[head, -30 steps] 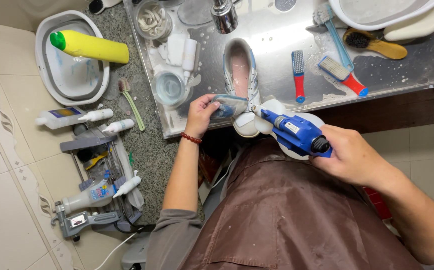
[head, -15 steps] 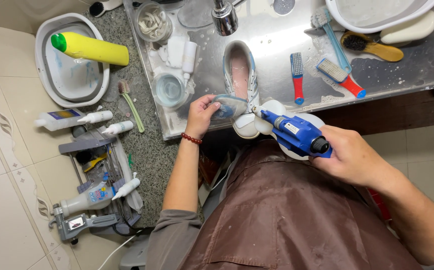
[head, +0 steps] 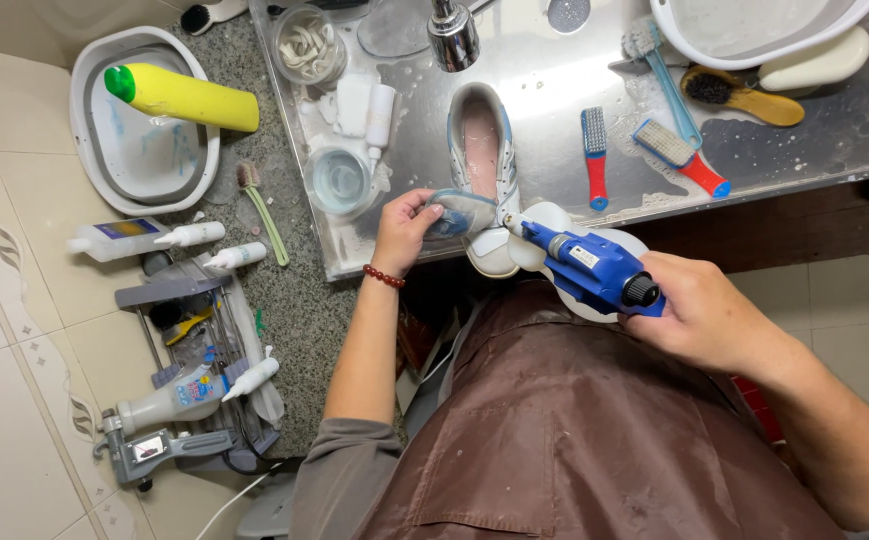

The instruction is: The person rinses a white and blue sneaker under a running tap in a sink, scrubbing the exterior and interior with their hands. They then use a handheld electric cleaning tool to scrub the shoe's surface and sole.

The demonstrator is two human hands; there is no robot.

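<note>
Overhead, yellow bottle (head: pixel 183 96) inside grey basin (head: pixel 95 150).

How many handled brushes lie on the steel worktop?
4, all right of the shoe: red-handled brush, red-and-blue brush, light-blue brush, wooden brush. The basin may hide more.

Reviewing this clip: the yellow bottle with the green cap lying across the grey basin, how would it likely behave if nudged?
The yellow bottle lies on its side across the grey basin, and its body looks round, so it would probably roll. It rests on the rim, so it might slip into the basin. It looks like plastic, likely not fragile.
</note>
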